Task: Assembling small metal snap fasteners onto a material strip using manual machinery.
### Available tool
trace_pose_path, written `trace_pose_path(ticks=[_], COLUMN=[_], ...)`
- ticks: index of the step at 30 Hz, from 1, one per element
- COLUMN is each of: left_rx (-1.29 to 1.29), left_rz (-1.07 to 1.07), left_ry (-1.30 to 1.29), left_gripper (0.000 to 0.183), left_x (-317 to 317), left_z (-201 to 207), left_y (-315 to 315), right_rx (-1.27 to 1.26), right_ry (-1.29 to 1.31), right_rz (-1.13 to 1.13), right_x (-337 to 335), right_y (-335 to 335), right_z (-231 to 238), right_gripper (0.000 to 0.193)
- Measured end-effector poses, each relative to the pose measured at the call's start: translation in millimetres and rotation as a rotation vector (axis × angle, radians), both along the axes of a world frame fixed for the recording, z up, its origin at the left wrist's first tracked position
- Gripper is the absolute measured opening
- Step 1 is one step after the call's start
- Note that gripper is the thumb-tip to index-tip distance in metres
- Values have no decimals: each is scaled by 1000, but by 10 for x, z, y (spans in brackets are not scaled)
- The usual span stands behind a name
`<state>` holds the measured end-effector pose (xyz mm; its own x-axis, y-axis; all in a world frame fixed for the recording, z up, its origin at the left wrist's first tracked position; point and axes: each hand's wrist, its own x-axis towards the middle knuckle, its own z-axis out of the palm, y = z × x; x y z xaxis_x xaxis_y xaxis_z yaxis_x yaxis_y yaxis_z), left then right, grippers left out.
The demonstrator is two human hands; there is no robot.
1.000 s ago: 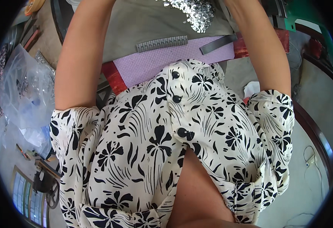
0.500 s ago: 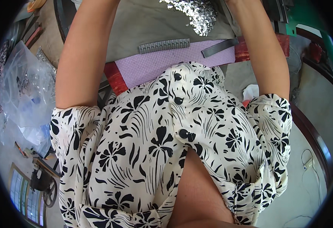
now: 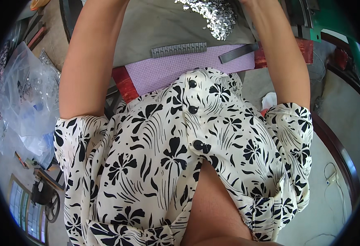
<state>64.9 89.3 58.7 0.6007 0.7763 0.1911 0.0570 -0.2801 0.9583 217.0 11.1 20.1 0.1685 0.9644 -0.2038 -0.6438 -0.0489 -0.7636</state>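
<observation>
Both my forearms reach forward past the top edge of the picture, and both hands lie beyond it. What they hold cannot be seen. Between the forearms a heap of small, shiny silver pieces is spread on a grey-green cloth; my right wrist is the nearer one to it. Closer to my body, a grey ridged strip with a row of slots rests along the far edge of a lilac woven cloth. A flat dark metal bar lies slanted at that cloth's right end.
Under the lilac cloth runs a worn red board. To the left are clear plastic bags and a black machine with a handwheel. Green machine framing stands at the far right. A white cable trails on the floor.
My right forearm has shifted slightly to the left. The strip, the bar and the silver heap look nearly the same, with only a slight shift of the whole view.
</observation>
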Motion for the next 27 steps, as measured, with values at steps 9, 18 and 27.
trace_pose_path(ticks=[9, 18, 27], left_rx=[379, 791, 72], left_rz=[95, 67, 197], left_ry=[398, 284, 326], left_gripper=[10, 18, 16], left_x=[-43, -311, -1292], left_z=[190, 178, -260], left_y=[-140, -219, -945], right_rx=[-87, 140, 247], right_ry=[-440, -1182, -1424], right_rz=[-121, -182, 39], right_x=[-63, -1, -566], right_y=[19, 142, -668], right_z=[22, -177, 191], right_gripper=[18, 21, 10])
